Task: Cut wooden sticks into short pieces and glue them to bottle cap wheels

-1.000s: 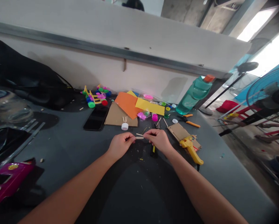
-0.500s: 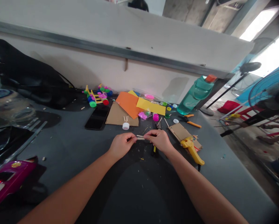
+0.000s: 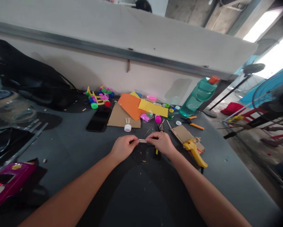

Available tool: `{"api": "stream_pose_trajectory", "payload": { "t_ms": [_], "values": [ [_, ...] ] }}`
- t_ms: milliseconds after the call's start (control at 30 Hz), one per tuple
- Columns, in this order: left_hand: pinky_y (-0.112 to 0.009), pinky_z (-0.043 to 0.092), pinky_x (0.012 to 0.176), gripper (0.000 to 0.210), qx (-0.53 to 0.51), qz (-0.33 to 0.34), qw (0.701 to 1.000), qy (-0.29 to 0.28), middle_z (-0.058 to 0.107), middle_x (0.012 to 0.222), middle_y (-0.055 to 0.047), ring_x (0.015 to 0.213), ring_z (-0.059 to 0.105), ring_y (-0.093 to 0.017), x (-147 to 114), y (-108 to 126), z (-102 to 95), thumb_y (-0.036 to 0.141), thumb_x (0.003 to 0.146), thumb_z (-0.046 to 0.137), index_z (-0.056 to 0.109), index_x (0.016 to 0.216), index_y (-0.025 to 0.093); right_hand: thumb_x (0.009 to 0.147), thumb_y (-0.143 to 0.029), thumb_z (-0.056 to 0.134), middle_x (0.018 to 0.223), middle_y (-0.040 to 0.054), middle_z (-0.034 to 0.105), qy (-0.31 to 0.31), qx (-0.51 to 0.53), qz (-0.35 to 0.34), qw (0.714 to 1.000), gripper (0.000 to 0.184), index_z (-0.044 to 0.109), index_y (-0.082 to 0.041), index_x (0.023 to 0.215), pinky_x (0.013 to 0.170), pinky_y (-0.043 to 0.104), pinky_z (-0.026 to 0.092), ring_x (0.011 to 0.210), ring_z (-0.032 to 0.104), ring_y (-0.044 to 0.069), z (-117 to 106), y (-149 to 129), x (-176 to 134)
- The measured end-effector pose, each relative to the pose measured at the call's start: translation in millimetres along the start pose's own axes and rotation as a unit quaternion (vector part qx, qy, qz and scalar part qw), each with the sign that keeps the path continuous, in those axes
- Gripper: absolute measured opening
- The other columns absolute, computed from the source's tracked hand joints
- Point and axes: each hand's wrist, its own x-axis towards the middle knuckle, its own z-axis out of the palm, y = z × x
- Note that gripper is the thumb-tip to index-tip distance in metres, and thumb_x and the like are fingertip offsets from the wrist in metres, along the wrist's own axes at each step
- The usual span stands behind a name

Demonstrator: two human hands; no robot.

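Between my hands, just above the dark table, are two thin pale wooden sticks (image 3: 142, 141), lying side by side. My left hand (image 3: 123, 147) pinches their left ends, and my right hand (image 3: 162, 142) pinches the right ends. Fingertips hide the tips of the sticks. Beyond my left hand stands a white bottle cap (image 3: 127, 127) with short sticks poking up behind it. A dark cutter with a yellow part (image 3: 157, 152) lies partly under my right hand.
At right, a yellow glue gun (image 3: 195, 153) rests on cardboard (image 3: 182, 133), near orange-handled pliers (image 3: 196, 126) and a green bottle (image 3: 195, 99). Behind my hands are orange paper (image 3: 130, 105), yellow paper (image 3: 153, 108), a phone (image 3: 99, 119) and colourful toy cars (image 3: 97, 99). A magenta device (image 3: 14, 179) sits left.
The two sticks were angled apart at the left; now they lie close together and parallel. Both hands have hardly moved.
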Motion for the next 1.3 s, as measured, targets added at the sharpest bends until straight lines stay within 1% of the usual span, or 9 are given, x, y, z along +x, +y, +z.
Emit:
{"api": "stream_pose_trajectory", "payload": {
  "t_ms": [100, 200, 300, 500, 733, 1000, 1300],
  "values": [
    [-0.023, 0.036, 0.059, 0.023, 0.002, 0.003, 1.0, 0.0, 0.064, 0.069, 0.001, 0.064, 0.056, -0.014, -0.1, 1.2, -1.1, 0.034, 0.083, 0.047, 0.065, 0.076, 0.02, 0.072, -0.026, 0.063, 0.061, -0.0016, 0.065, -0.002, -0.016, -0.017, 1.0, 0.011, 0.071, -0.02, 0.068, 0.047, 0.02, 0.038, 0.053, 0.056, 0.011, -0.6, -0.9, 0.0],
    [-0.023, 0.036, 0.059, 0.024, 0.002, 0.005, 1.0, -0.001, 0.064, 0.069, 0.001, 0.065, 0.056, -0.014, -0.1, 2.1, -1.5, 0.034, 0.083, 0.047, 0.065, 0.076, 0.02, 0.071, -0.023, 0.064, 0.065, -0.0014, 0.067, 0.001, -0.031, -0.038, 0.999, 0.009, 0.071, -0.02, 0.067, 0.055, 0.021, 0.041, 0.061, 0.06, 0.013, -0.8, -2.0, 0.1],
    [-0.024, 0.036, 0.06, 0.024, -0.002, 0.005, 1.0, 0.005, 0.065, 0.071, 0.001, 0.067, 0.057, -0.014, 0.0, 1.8, -0.8, 0.034, 0.083, 0.047, 0.065, 0.077, 0.02, 0.071, -0.021, 0.064, 0.067, -0.0012, 0.068, 0.0, -0.042, -0.041, 0.998, 0.008, 0.071, -0.021, 0.068, 0.059, 0.022, 0.042, 0.065, 0.061, 0.014, -1.4, -3.3, 0.0],
    [-0.023, 0.036, 0.058, 0.026, -0.008, -0.004, 1.0, 0.009, 0.064, 0.068, 0.001, 0.062, 0.055, -0.014, 0.1, -0.8, 0.8, 0.037, 0.083, 0.047, 0.066, 0.077, 0.02, 0.072, -0.024, 0.064, 0.071, -0.0008, 0.07, -0.01, -0.032, -0.04, 0.999, 0.008, 0.072, -0.022, 0.072, 0.061, 0.023, 0.044, 0.068, 0.063, 0.015, -3.0, -4.0, -0.5],
    [-0.024, 0.036, 0.059, 0.026, -0.015, -0.001, 1.0, 0.01, 0.065, 0.07, 0.001, 0.065, 0.056, -0.014, 0.2, -2.0, 1.4, 0.037, 0.083, 0.047, 0.066, 0.077, 0.02, 0.073, -0.023, 0.062, 0.076, -0.0001, 0.07, -0.015, -0.039, -0.055, 0.998, 0.011, 0.072, -0.022, 0.076, 0.064, 0.023, 0.044, 0.071, 0.063, 0.015, -3.9, -5.2, -1.2],
    [-0.024, 0.038, 0.061, 0.028, -0.029, 0.001, 0.999, 0.019, 0.066, 0.073, -0.001, 0.066, 0.055, -0.014, 1.1, -1.4, 1.6, 0.038, 0.082, 0.046, 0.068, 0.079, 0.02, 0.075, -0.014, 0.052, 0.076, -0.0002, 0.07, -0.016, -0.046, -0.084, 0.995, 0.021, 0.071, -0.022, 0.077, 0.064, 0.022, 0.044, 0.07, 0.062, 0.013, -6.1, -6.5, -2.9],
    [-0.024, 0.038, 0.061, 0.028, -0.036, -0.005, 0.999, 0.018, 0.065, 0.071, 0.0, 0.065, 0.055, -0.014, 0.5, -0.8, 1.3, 0.038, 0.082, 0.046, 0.067, 0.077, 0.02, 0.074, -0.02, 0.056, 0.075, 0.0002, 0.069, -0.014, -0.048, -0.067, 0.997, 0.015, 0.071, -0.021, 0.077, 0.062, 0.022, 0.043, 0.069, 0.061, 0.013, -4.4, -6.4, -3.5]
  ]
}}
